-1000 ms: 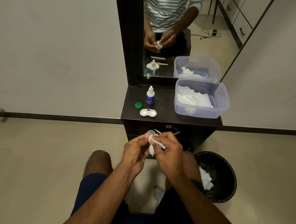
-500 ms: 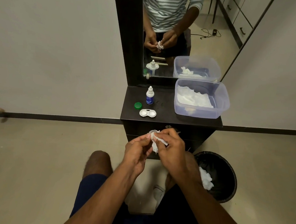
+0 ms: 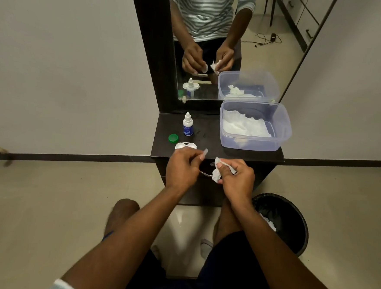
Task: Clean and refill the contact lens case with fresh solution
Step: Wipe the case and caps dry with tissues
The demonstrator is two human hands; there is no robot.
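I see my left hand (image 3: 182, 166) pinching a white cap (image 3: 205, 152) just beside the lens case (image 3: 185, 146) on the table (image 3: 210, 136); my right hand (image 3: 235, 178) grips a tissue (image 3: 216, 172).

Black bin (image 3: 292, 221) stands on the floor beside the dresser (image 3: 240, 153).

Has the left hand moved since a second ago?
Yes. The left hand has risen from below the dresser top to its front edge, just before the lens case, apart from the right hand.
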